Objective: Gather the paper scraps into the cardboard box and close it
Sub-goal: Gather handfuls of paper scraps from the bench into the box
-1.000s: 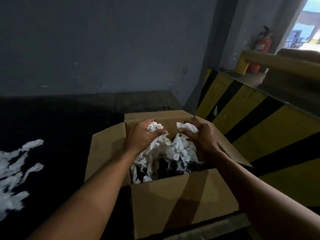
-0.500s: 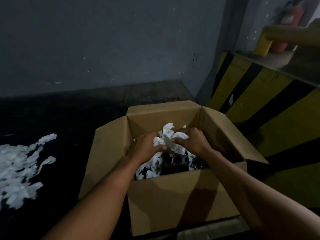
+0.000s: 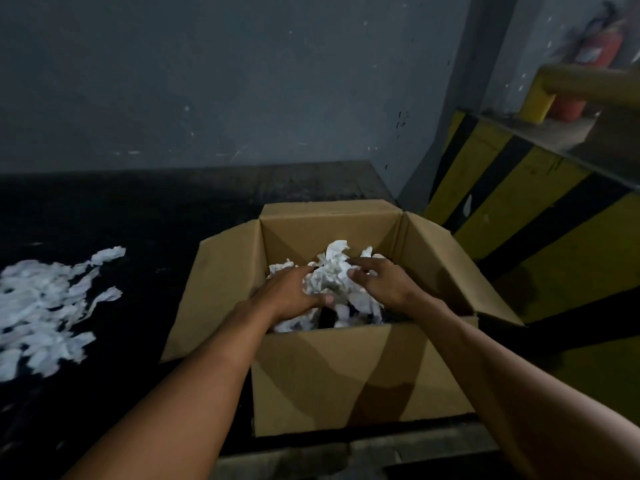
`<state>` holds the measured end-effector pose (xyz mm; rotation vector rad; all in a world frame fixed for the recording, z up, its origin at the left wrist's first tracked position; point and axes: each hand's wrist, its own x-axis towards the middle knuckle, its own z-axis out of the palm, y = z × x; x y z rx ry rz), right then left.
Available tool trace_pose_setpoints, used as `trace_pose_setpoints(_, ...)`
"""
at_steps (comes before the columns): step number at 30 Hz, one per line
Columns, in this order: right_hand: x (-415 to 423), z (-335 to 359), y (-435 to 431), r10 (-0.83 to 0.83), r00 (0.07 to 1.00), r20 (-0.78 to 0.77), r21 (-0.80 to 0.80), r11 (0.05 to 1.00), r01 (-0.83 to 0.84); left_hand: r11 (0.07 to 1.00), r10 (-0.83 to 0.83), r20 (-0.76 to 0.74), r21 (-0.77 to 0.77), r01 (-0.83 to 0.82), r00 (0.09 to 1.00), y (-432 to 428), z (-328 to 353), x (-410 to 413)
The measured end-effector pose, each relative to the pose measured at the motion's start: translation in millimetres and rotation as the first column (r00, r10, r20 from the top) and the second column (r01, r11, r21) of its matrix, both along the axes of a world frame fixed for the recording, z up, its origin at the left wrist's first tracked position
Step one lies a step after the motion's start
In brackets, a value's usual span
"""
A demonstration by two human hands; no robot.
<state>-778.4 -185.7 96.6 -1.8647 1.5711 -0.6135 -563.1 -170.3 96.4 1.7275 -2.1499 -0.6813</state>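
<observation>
White paper scraps (image 3: 330, 271) half hidden under open-fingered left hand (image 3: 291, 293) and right hand (image 3: 384, 284).

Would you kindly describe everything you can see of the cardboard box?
The cardboard box is plain brown board, standing upright and open on the dark floor. Its left flap, right flap and far flap splay outward; a near flap cannot be made out. Crumpled white paper scraps partly fill it. The left hand and right hand reach in over its near rim and touch the scraps.
</observation>
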Motion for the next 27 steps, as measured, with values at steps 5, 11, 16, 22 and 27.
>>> trace_pose_setpoints(5,1,9,9,-0.027,0.999,0.024,-0.04,0.999,0.028,0.993,0.062,-0.166,-0.087,-0.077,0.984,13,11,-1)
trace_pose_setpoints(11,13,31,22,-0.047,0.999,0.025,-0.161,0.986,0.051,0.938,0.118,-0.193,-0.301,-0.174,0.974,19,34,7)
trace_pose_setpoints(16,44,46,24,-0.069,0.997,0.026,-0.283,0.956,0.074,0.877,0.13,-0.192,-0.435,-0.203,0.973,23,49,36)
trace_pose_setpoints(22,130,74,43,-0.019,0.997,0.08,-0.383,0.923,0.048,0.828,0.136,-0.179,-0.52,-0.211,0.974,53,67,118)
trace_pose_setpoints(27,235,76,75,0.098,0.98,0.171,-0.459,0.888,-0.008,0.786,0.162,-0.193,-0.567,-0.245,0.968,100,74,223)
